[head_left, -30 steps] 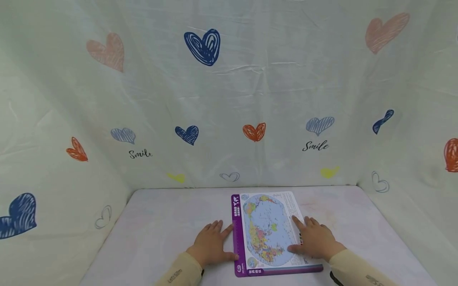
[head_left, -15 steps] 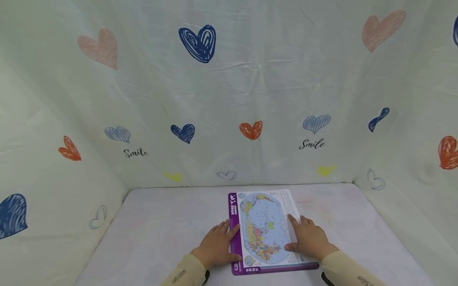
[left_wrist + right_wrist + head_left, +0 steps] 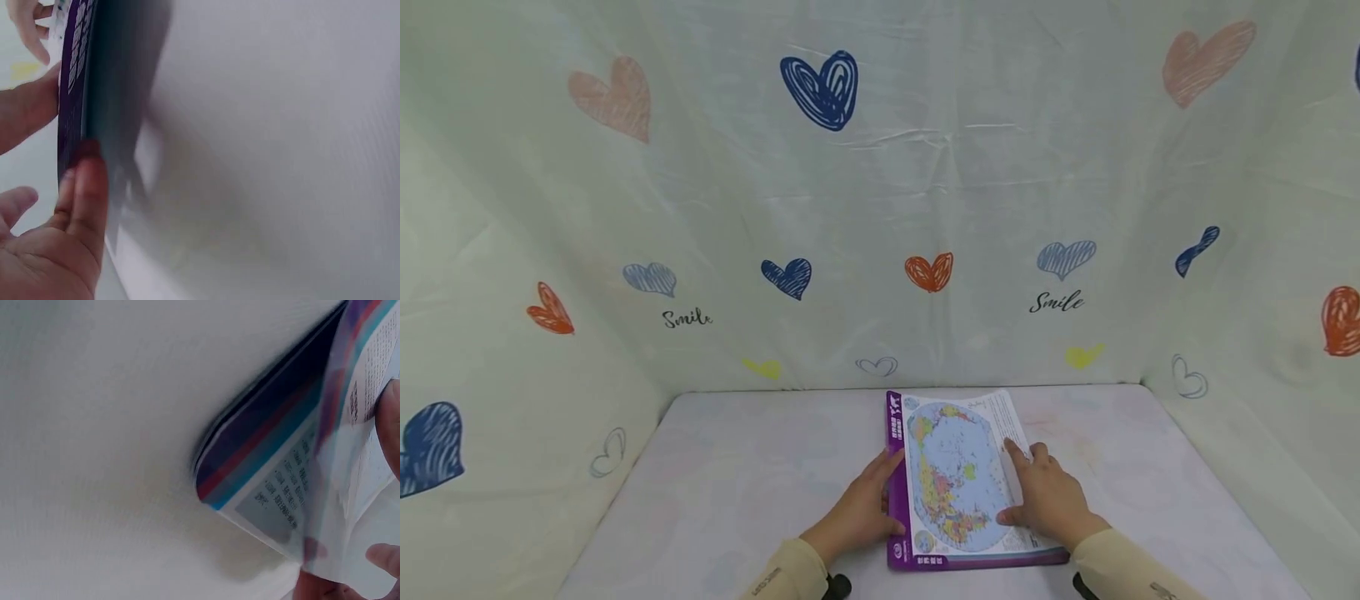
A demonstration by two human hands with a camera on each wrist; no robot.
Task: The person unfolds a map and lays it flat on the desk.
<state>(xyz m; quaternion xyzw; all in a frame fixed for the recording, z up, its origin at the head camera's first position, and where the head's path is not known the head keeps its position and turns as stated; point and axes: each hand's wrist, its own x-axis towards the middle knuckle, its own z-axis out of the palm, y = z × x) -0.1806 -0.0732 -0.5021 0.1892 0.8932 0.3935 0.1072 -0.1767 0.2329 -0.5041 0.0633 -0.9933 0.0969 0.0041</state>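
A purple-edged world map sheet [image 3: 955, 467] lies in front of me, turned sideways, its surface slightly bowed. My left hand [image 3: 853, 512] grips its left edge, thumb on top. In the left wrist view that edge stands off the table, with fingers [image 3: 90, 194] behind it. My right hand [image 3: 1054, 500] holds the right side, thumb and forefinger on the printed face. In the right wrist view this side curls upward, and a fingertip shows through the sheet near its edge. Beneath lies a second striped sheet [image 3: 250, 481]; whether the two are joined I cannot tell.
The pale table [image 3: 760, 467] stretches around the map, bounded at the back by a hanging white cloth [image 3: 850, 200] printed with hearts. More of that cloth hangs on both sides. A dark wrist strap [image 3: 838, 587] shows at the left cuff.
My left hand has gone from lying flat at the map's left edge to gripping it, fingers underneath. That edge has risen a little. The right hand stays at the right side.
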